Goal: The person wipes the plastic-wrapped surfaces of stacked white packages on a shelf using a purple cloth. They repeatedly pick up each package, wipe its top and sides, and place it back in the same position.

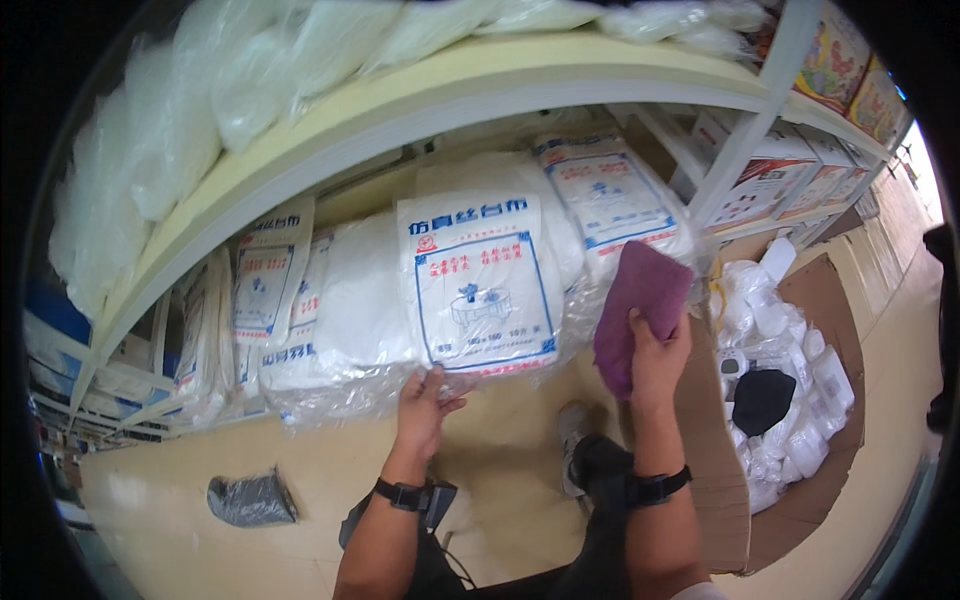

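Observation:
My right hand (660,350) is closed round a folded purple cloth (640,285), held up by the right end of the shelf's packages. My left hand (422,405) pinches the lower edge of a flat white plastic package with blue and red printing (480,300), at the middle of the shelf. Similar printed packs (270,270) lie to its left, and another (600,190) behind it to the right, among crinkled clear plastic wrapping.
Bagged white goods fill the upper shelf (280,70); printed boxes (775,175) stand at right. An open cardboard box (835,480) holds white wrapped items and a black cloth (762,400). A dark bundle (250,497) lies on the floor near my feet (575,435).

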Action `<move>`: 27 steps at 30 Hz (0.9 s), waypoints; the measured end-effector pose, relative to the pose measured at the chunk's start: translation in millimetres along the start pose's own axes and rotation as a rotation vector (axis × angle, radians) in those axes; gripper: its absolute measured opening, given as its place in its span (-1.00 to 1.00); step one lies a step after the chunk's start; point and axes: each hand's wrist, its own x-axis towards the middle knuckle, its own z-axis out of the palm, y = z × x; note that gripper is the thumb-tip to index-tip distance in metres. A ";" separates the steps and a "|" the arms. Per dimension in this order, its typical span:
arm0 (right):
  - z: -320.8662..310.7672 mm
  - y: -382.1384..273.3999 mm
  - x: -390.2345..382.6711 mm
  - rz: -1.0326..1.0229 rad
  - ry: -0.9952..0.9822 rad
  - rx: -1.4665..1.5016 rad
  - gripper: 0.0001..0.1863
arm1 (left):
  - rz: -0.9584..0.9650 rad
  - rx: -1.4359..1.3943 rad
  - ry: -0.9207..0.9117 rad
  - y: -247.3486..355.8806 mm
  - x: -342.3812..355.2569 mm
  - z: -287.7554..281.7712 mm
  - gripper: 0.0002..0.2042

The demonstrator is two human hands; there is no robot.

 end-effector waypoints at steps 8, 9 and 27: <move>38.7 -48.1 -25.4 -0.073 -0.005 0.135 -0.63 | 0.020 -0.100 -0.300 -7.3 -1.5 4.4 -0.58; 38.7 -45.8 -30.0 -0.171 -0.046 -0.001 -0.64 | 0.041 -0.067 -0.316 -9.5 -0.3 4.9 -0.57; 51.4 18.1 -26.2 -0.087 -0.177 -0.433 -0.56 | -0.059 -0.070 -0.189 19.9 -7.7 -5.6 -0.60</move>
